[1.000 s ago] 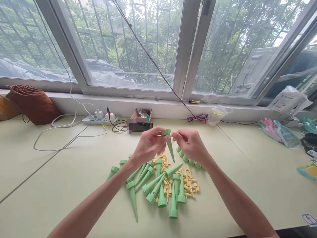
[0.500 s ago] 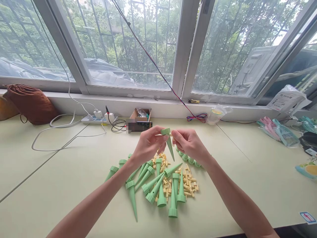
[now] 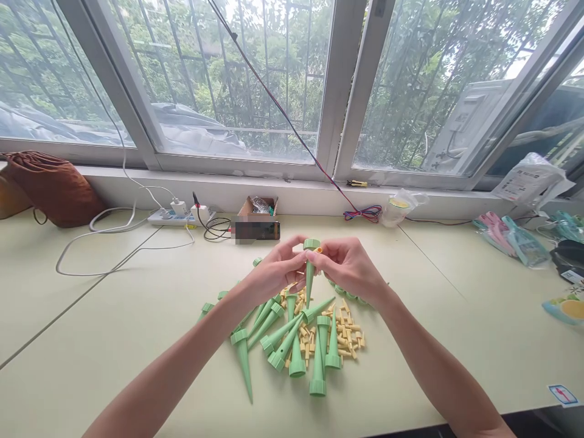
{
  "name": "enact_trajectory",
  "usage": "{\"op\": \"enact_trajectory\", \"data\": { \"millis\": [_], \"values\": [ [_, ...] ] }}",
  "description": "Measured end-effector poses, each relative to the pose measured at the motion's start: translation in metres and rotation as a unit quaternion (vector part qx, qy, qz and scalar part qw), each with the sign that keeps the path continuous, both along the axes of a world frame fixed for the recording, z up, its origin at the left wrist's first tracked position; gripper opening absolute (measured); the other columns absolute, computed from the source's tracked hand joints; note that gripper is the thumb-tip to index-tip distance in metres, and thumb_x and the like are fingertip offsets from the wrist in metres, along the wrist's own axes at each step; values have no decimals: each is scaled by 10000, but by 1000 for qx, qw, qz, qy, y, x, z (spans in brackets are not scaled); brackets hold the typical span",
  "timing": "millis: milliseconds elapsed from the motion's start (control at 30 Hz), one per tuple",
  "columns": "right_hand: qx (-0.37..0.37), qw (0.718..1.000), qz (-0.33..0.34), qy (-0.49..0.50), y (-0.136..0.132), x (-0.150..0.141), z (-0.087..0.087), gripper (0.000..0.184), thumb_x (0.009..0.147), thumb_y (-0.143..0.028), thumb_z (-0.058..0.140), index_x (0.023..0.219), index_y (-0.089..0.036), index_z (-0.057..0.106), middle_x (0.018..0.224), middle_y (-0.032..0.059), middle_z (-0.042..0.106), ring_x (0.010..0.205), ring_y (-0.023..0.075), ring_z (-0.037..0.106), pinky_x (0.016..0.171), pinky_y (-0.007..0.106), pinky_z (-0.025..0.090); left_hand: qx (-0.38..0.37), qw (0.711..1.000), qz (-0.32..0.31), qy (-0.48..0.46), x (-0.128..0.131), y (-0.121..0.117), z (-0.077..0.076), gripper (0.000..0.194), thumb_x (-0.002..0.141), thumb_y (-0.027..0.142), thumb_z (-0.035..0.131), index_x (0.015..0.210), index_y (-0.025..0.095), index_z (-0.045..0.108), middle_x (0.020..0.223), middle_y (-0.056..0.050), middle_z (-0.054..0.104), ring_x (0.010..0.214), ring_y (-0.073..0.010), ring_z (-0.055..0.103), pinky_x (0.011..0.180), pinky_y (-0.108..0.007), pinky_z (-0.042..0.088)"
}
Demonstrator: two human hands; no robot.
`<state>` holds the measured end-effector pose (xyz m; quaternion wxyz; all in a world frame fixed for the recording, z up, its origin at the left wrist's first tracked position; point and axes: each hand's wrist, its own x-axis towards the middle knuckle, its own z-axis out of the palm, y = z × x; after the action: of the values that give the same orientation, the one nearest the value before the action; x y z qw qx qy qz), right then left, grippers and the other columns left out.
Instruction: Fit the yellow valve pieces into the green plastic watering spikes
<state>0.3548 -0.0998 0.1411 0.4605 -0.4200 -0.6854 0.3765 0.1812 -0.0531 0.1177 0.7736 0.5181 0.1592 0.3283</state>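
Note:
My left hand [image 3: 280, 267] is closed around a green plastic spike [image 3: 309, 280], its ribbed cap up and its tip pointing down. Against the spike, just below the cap, my right hand [image 3: 344, 264] pinches a small yellow plastic piece [image 3: 318, 250]; how far it sits in the spike is hidden by my fingers. Below both hands lies a pile of green spikes [image 3: 295, 359] in mixed directions. Small yellow pieces [image 3: 349, 334] are heaped among and to the right of them. Behind my right hand, several green pieces [image 3: 349, 294] are partly covered.
At the back stand a power strip [image 3: 171, 219] with cables, a small cardboard box [image 3: 258, 207] behind a blurred dark device [image 3: 255, 230], and a plastic-wrapped cup [image 3: 396, 210]. A brown bag [image 3: 57, 188] sits at left. Packaged pink and teal items [image 3: 515, 237] lie at right.
The spike has turned more upright between my hands. The yellow piece, held hanging beside it before, now lies across its upper body, and my two hands have drawn together.

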Motion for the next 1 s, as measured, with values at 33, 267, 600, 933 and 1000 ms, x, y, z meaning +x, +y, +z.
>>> {"op": "enact_trajectory", "data": {
  "millis": [33, 267, 600, 933, 1000],
  "values": [
    [-2, 1000, 1, 0, 0, 0, 0, 375, 853, -427, 676, 621, -147, 582, 507, -58, 392, 463, 66, 313, 429, 226, 206, -9, 1000, -5, 0, 0, 0, 0, 391, 811, 340, 765, 1050, 221, 479, 639, 49, 594, 399, -58, 489, 358, -147, 359],
    [-6, 1000, 23, 13, 3, 3, -3, 337, 841, -408, 698, 662, -137, 609, 540, -55, 422, 482, 58, 314, 432, 204, 213, -30, 1000, -7, -1, -1, -1, 3, 329, 830, 270, 745, 1039, 214, 497, 633, 43, 590, 421, -67, 507, 367, -136, 356],
    [87, 996, 11, 15, 1, 6, 5, 280, 803, -403, 766, 858, -179, 608, 678, -17, 617, 615, 126, 623, 570, 232, 493, -22, 999, -41, -8, -4, -1, 5, 309, 865, 294, 697, 1073, 230, 477, 706, 3, 642, 460, -87, 531, 349, -132, 355],
    [140, 990, 22, -18, 1, 6, 4, 169, 893, -340, 681, 931, -186, 736, 752, -2, 597, 627, 107, 615, 596, 248, 533, 1, 999, -44, 2, -3, 0, 5, 311, 885, 331, 676, 1063, 212, 451, 709, -3, 606, 513, -88, 526, 376, -129, 336],
    [137, 990, 28, -20, 1, 7, 5, 165, 900, -333, 674, 940, -190, 744, 770, 2, 599, 636, 109, 628, 597, 249, 535, 5, 999, -41, 9, -3, 0, 5, 315, 888, 340, 671, 1071, 214, 447, 723, -11, 611, 545, -100, 544, 390, -135, 346]
  ]
}}
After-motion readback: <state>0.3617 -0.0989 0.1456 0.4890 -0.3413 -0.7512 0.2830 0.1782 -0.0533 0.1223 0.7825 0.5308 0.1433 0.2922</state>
